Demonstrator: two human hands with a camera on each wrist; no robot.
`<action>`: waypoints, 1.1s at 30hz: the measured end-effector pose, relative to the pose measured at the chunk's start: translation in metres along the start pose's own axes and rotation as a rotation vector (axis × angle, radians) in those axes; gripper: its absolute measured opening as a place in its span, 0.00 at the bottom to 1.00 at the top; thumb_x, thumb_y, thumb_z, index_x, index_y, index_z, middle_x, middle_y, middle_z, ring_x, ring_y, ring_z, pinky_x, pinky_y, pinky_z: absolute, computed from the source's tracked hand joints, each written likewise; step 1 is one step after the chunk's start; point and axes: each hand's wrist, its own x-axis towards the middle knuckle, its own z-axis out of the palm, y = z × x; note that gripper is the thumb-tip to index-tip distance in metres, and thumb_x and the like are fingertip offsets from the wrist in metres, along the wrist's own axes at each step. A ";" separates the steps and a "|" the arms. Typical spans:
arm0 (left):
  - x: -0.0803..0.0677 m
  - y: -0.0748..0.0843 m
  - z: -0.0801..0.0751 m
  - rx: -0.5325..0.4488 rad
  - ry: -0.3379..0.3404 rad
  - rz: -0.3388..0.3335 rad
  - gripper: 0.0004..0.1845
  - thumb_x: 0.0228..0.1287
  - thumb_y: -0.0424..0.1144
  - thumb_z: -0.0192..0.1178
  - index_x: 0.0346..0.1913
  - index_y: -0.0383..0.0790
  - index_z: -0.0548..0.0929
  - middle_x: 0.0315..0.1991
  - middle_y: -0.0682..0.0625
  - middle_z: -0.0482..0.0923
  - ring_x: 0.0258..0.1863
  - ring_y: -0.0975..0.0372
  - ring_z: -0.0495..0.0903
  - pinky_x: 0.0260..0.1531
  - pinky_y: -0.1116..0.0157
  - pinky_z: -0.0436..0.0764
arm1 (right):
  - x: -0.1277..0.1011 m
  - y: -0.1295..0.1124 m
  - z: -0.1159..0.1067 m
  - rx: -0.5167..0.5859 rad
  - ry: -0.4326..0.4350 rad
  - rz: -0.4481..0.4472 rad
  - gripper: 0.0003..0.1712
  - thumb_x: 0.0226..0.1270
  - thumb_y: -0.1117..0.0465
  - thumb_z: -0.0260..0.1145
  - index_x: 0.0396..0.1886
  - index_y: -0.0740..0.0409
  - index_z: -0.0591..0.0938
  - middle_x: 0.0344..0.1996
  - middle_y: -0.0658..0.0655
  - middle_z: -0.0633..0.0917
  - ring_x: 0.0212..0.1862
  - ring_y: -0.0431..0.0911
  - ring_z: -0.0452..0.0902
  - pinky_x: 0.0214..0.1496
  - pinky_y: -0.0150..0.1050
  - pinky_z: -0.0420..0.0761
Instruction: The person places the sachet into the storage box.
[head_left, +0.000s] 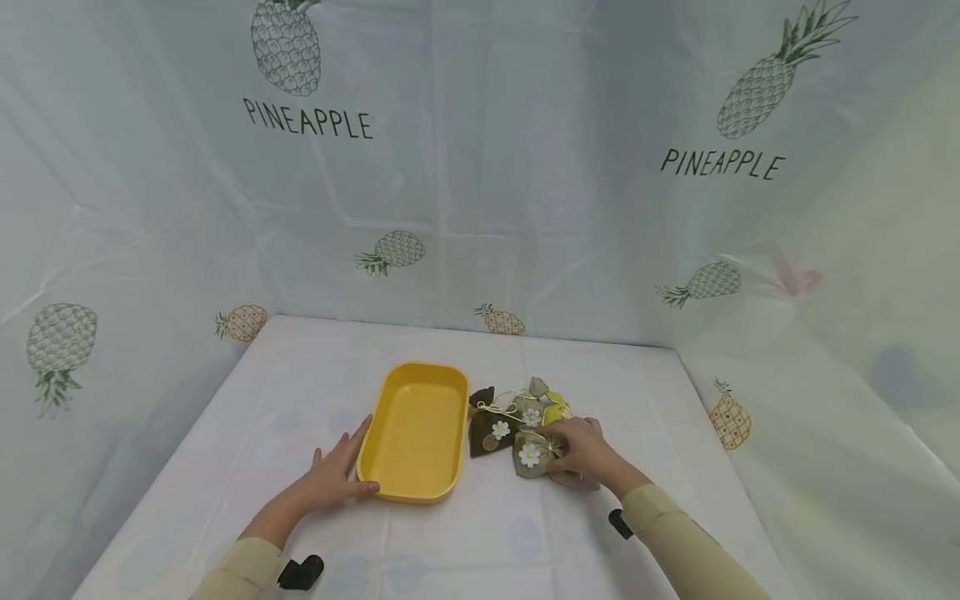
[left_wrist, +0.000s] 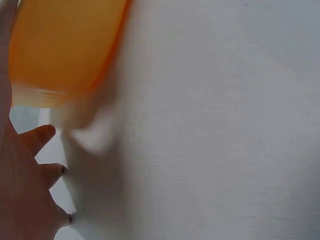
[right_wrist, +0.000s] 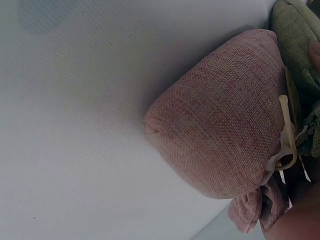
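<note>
A yellow tray (head_left: 417, 430) lies empty in the middle of the table. My left hand (head_left: 341, 471) rests against its left side with straight fingers, thumb at the near corner; the left wrist view shows the tray (left_wrist: 60, 50) above the fingers (left_wrist: 37, 137). Right of the tray lies a pile of small cloth sachets: a dark brown one (head_left: 486, 427), an olive one with a white flower (head_left: 531, 455), a yellow-green one (head_left: 556, 408). My right hand (head_left: 581, 448) curls over the olive sachet's tied neck. A pink sachet (right_wrist: 225, 120) lies under that hand.
The table (head_left: 300, 392) wears a white cloth and is walled on three sides by pineapple-print sheeting (head_left: 480, 167). Black camera straps (head_left: 300, 572) show on both wrists near the front edge.
</note>
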 end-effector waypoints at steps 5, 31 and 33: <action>0.000 0.003 -0.002 -0.020 -0.023 -0.016 0.62 0.50 0.64 0.69 0.79 0.48 0.41 0.76 0.37 0.48 0.72 0.34 0.40 0.58 0.27 0.30 | 0.002 -0.001 0.002 -0.017 0.032 0.020 0.30 0.40 0.56 0.84 0.49 0.46 0.86 0.43 0.41 0.86 0.49 0.46 0.77 0.64 0.62 0.53; -0.001 -0.013 0.004 -0.145 -0.031 0.042 0.60 0.55 0.56 0.69 0.79 0.48 0.37 0.77 0.36 0.43 0.73 0.35 0.36 0.59 0.31 0.22 | 0.033 -0.053 -0.048 0.317 -0.089 -0.025 0.18 0.55 0.69 0.74 0.47 0.52 0.86 0.42 0.51 0.83 0.37 0.43 0.75 0.37 0.39 0.79; 0.000 -0.014 0.003 -0.163 -0.052 0.030 0.61 0.55 0.57 0.69 0.79 0.48 0.36 0.77 0.37 0.41 0.73 0.36 0.34 0.59 0.32 0.20 | 0.040 -0.060 -0.051 0.344 -0.107 -0.052 0.18 0.56 0.68 0.74 0.46 0.52 0.86 0.44 0.50 0.84 0.43 0.43 0.76 0.44 0.40 0.80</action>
